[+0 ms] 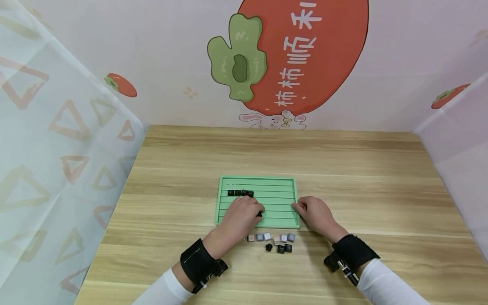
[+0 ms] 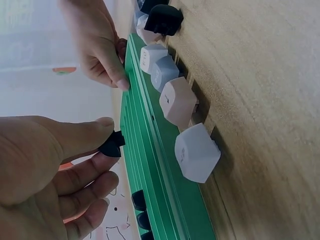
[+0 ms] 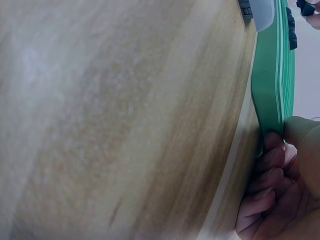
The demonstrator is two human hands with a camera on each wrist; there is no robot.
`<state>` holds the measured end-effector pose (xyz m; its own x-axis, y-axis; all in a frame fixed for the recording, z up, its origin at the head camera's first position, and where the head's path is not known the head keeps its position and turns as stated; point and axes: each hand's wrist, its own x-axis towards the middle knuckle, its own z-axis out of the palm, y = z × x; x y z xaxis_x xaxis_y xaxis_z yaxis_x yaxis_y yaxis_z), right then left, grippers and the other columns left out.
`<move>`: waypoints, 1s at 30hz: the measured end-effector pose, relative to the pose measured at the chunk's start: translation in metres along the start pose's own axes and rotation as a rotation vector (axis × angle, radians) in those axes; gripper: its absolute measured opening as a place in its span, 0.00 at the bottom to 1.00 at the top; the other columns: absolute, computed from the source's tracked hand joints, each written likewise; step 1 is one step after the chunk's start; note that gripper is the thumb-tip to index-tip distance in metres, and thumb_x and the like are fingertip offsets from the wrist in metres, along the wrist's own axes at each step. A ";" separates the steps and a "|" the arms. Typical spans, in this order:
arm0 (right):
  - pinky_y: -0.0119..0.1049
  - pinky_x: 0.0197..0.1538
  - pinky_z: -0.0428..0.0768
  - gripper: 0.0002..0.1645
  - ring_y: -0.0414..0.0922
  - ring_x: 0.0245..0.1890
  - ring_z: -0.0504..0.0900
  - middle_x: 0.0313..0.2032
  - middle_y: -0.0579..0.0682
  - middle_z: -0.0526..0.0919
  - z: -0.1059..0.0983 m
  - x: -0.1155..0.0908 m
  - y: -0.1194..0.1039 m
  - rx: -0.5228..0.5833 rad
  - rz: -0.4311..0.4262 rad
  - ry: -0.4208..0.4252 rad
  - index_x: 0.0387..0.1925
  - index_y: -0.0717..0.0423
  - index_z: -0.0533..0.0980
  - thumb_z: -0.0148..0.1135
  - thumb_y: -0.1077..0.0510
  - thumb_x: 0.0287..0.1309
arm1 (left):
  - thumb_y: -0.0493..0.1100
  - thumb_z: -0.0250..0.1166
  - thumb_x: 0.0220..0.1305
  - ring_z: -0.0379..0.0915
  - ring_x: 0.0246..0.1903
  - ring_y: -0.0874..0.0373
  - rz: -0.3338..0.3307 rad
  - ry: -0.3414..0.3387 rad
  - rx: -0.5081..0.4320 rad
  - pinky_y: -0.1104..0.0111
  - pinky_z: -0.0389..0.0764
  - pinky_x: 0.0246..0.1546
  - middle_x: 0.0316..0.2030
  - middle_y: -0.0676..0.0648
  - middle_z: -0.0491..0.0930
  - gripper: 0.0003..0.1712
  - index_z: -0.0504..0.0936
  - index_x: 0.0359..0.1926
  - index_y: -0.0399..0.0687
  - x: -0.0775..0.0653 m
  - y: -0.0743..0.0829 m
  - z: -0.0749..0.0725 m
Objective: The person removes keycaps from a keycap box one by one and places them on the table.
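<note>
A shallow green tray (image 1: 280,200) with ridged rows lies on the table. Several black keycaps (image 1: 237,193) form a short line in one of its upper rows. My left hand (image 1: 241,214) is over the tray and pinches a black keycap (image 2: 111,146) between thumb and index finger, its stem side toward the tray. At the tray's right side, my right hand (image 1: 317,215) grips the edge, thumb on the rim and the other fingers curled against the side, as the right wrist view shows.
In front of the tray, white, grey and beige keycaps (image 1: 267,236) stand in a loose line. Nearer me lie a few black keycaps (image 1: 281,249), one of them tipped over. A printed cloth backdrop (image 1: 171,63) rises behind the wooden table (image 1: 362,169).
</note>
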<state>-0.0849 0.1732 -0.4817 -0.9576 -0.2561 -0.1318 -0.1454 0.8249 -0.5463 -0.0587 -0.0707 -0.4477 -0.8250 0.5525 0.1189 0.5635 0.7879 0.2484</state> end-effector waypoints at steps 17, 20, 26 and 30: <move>0.34 0.22 0.60 0.24 0.40 0.13 0.62 0.11 0.43 0.61 -0.001 0.000 -0.001 0.001 -0.004 -0.011 0.12 0.51 0.65 0.55 0.50 0.63 | 0.46 0.68 0.52 0.74 0.35 0.60 0.026 -0.021 -0.057 0.68 0.72 0.34 0.33 0.55 0.82 0.10 0.86 0.37 0.53 -0.011 0.004 0.002; 0.34 0.22 0.60 0.24 0.40 0.13 0.62 0.11 0.42 0.61 -0.002 0.000 -0.001 0.003 0.001 -0.011 0.12 0.50 0.65 0.55 0.50 0.63 | 0.47 0.68 0.52 0.73 0.34 0.60 0.038 -0.020 -0.057 0.68 0.71 0.34 0.33 0.55 0.82 0.10 0.85 0.36 0.53 -0.014 0.006 0.001; 0.34 0.22 0.60 0.24 0.40 0.13 0.62 0.11 0.43 0.62 -0.001 0.001 0.000 0.003 -0.009 -0.010 0.13 0.51 0.64 0.55 0.51 0.63 | 0.49 0.68 0.52 0.72 0.33 0.62 0.054 -0.028 -0.056 0.70 0.69 0.32 0.32 0.57 0.81 0.09 0.85 0.34 0.53 -0.019 0.012 0.001; 0.34 0.22 0.60 0.24 0.40 0.13 0.62 0.11 0.43 0.62 0.000 0.000 0.002 0.008 -0.018 -0.006 0.13 0.51 0.64 0.54 0.50 0.63 | 0.49 0.68 0.51 0.72 0.34 0.62 0.051 -0.044 -0.066 0.70 0.69 0.33 0.32 0.58 0.81 0.09 0.85 0.34 0.54 -0.024 0.013 0.002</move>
<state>-0.0854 0.1742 -0.4829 -0.9532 -0.2743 -0.1271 -0.1609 0.8161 -0.5550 -0.0309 -0.0731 -0.4493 -0.7920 0.6037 0.0907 0.5991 0.7398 0.3063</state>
